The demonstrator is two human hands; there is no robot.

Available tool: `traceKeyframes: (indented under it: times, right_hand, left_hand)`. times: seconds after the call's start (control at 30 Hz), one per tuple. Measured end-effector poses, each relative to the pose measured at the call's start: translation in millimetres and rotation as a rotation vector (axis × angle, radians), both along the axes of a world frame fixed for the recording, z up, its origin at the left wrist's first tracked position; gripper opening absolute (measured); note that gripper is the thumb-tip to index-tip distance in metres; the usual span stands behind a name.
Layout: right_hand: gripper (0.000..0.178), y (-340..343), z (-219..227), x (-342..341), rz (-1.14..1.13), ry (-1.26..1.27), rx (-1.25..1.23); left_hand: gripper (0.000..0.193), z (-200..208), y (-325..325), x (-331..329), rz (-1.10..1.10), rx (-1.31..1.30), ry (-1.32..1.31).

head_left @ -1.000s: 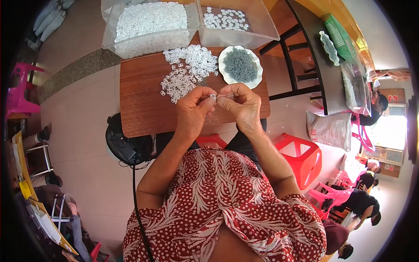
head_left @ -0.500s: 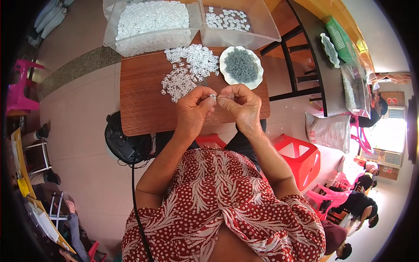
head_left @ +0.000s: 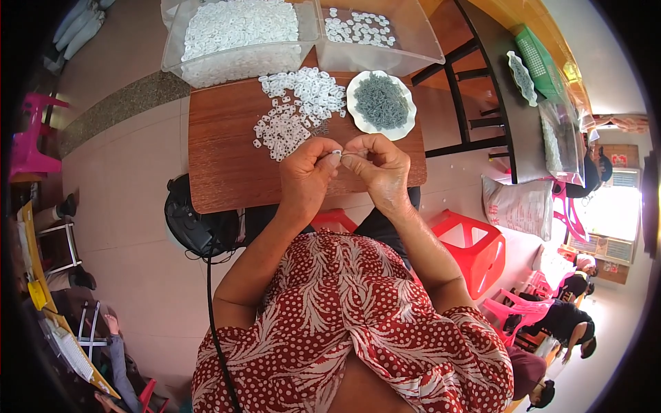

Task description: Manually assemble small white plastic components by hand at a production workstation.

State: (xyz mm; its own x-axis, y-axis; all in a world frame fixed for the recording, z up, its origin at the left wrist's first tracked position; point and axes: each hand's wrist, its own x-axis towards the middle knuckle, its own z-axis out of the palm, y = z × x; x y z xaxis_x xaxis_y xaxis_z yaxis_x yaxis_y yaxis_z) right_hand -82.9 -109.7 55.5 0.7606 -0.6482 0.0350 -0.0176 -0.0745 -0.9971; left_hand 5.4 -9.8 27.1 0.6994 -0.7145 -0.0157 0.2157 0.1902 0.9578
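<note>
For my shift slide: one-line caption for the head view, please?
Left hand and right hand pinch a small white plastic piece over the brown wooden table.

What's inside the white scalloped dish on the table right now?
The white scalloped dish holds a heap of small grey metal pieces, piled across its middle. The dish's bottom beneath the heap is covered, so nothing else can be made out.

Small assembly workshop, bins of white parts (head_left: 237, 31), plastic stools (head_left: 478, 244), seated workers (head_left: 561, 320)

Packaging: one whitish filled sack (head_left: 518, 205) on floor, right of wooden table (head_left: 227, 158). Clear plastic bag (head_left: 561, 141) on dark side table (head_left: 509, 103). No screens visible.
</note>
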Motion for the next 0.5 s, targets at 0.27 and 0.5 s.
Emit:
traceKeyframes:
  times: [0.27,0.5]
  right_hand:
    - [0.013,0.8,-3.1,3.8,0.002,0.032,-0.001]
    - [0.014,2.8,0.7,4.1,0.053,-0.025,0.127]
  left_hand:
    - [0.009,-7.9,-1.4,-6.7,0.099,0.027,-0.129]
    - [0.012,-4.2,1.7,1.3,0.034,-0.027,0.163]
